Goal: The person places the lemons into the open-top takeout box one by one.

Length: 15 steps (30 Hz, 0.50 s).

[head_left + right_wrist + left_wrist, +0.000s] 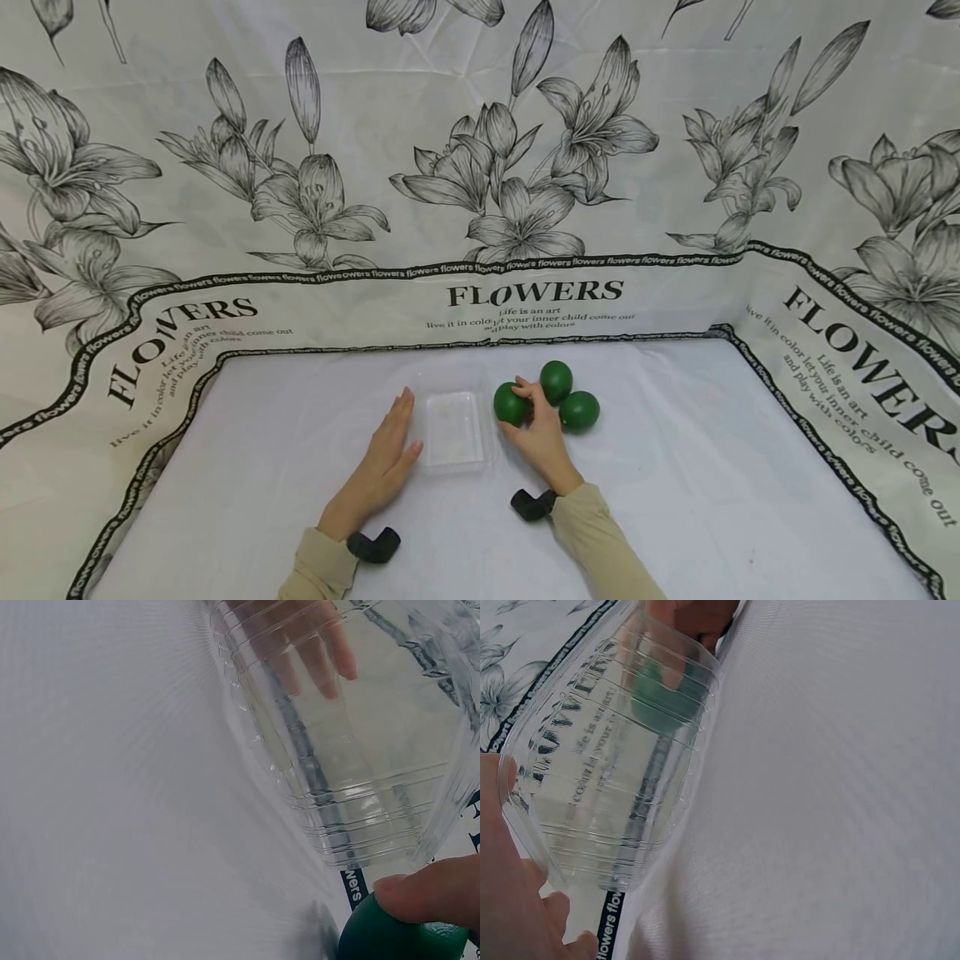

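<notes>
A clear plastic container (453, 432) sits in the middle of the white table. My left hand (384, 462) rests along its left side with straight fingers; through the clear wall in the right wrist view those fingers (311, 656) show. On the other side, my right hand (546, 446) pinches a green lime (510, 405) between thumb and fingers, close to the container's right edge. Its thumb (431, 892) presses on the lime's (401, 934) skin. Two more limes, one farther back (556, 382) and one to the right (580, 412), lie just beyond that hand.
A white cloth (675, 483) covers the table. Behind and at both sides hangs a flower-printed curtain (525, 300) with black trim. A black wrist device (375, 546) is on the left wrist, and another (532, 504) on the right.
</notes>
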Available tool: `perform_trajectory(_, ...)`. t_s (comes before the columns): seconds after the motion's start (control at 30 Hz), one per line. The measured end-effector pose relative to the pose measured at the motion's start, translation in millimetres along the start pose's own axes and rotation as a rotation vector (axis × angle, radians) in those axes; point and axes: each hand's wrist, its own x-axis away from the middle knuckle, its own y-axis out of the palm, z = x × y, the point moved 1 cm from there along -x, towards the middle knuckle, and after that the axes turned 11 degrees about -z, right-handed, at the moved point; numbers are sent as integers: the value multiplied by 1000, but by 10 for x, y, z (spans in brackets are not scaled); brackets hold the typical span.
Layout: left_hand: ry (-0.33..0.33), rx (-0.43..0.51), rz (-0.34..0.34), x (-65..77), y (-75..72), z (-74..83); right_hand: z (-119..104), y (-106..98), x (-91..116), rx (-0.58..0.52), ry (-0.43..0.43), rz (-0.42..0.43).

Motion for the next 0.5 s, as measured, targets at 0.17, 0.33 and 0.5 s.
perform_trajectory(0.17,-1,6,1,1,1,-2,3,1,3,21,3,11)
perform_trajectory(0.33,-2,20,2,5,-5,13,18,4,0,31,-19,26)
perform_trajectory(0.5,1,15,7,0,-7,21,36,8,-1,61,-38,43)
